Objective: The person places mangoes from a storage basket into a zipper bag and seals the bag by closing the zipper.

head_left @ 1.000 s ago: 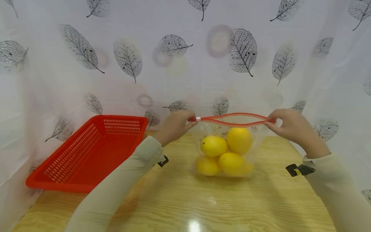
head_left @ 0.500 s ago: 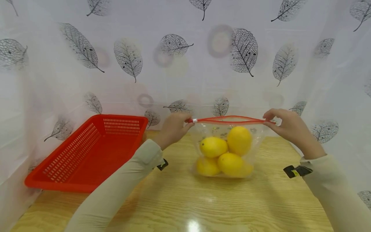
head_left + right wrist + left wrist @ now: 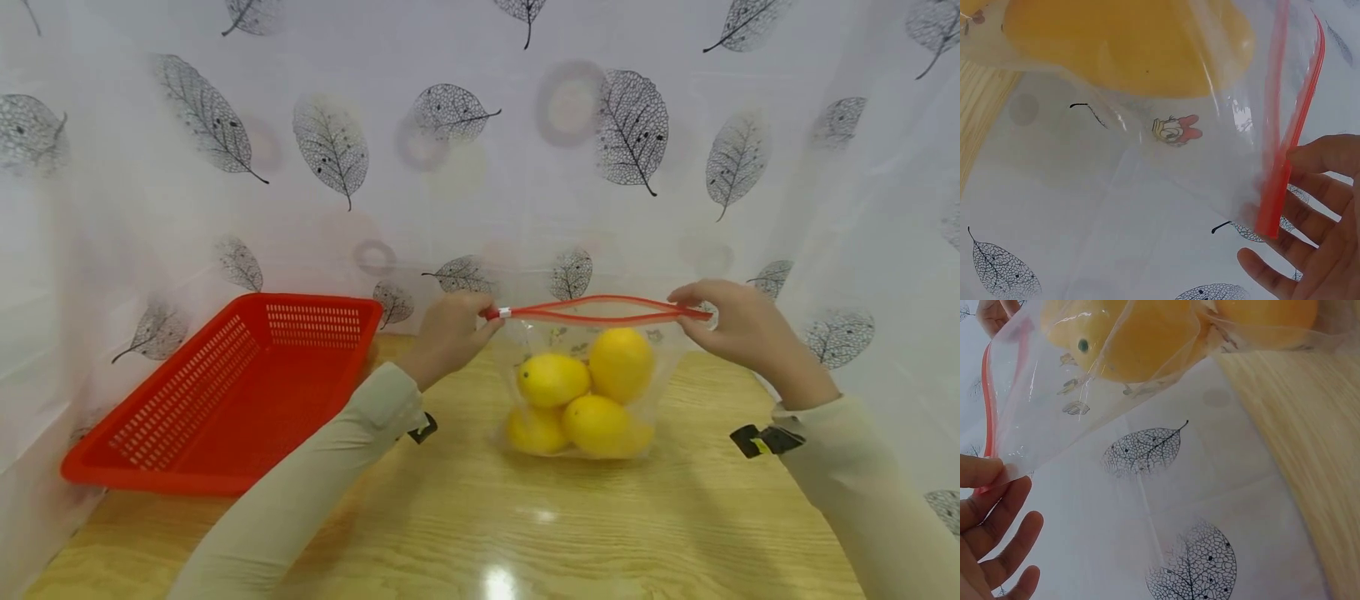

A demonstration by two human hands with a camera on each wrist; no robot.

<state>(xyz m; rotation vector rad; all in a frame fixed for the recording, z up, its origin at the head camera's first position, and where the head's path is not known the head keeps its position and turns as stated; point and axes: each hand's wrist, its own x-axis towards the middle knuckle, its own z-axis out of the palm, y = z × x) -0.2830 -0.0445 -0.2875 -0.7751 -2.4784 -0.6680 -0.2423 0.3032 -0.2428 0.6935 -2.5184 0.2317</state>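
A clear zip bag (image 3: 525, 354) with a red zip strip stands upright on the table, with several yellow lemons (image 3: 553, 380) inside. Its mouth gapes a little in the middle. My left hand (image 3: 452, 333) pinches the left end of the strip between thumb and finger, just beside the white slider (image 3: 504, 312). At the other end, my right hand (image 3: 738, 329) pinches the red strip (image 3: 1275, 206), its end sticking out past the thumb. Small printed cartoon figures (image 3: 1175, 129) show on the bag's film in the right wrist view.
A red plastic basket (image 3: 225, 479) with slotted sides stands at the left, beside my left forearm. The wooden table (image 3: 570, 533) runs under everything. Behind it hangs a white sheet (image 3: 480, 200) printed with leaves.
The left hand and slider have shifted slightly left. My right hand has slid inward along the strip. The bag's mouth narrowed, then widened a little again.
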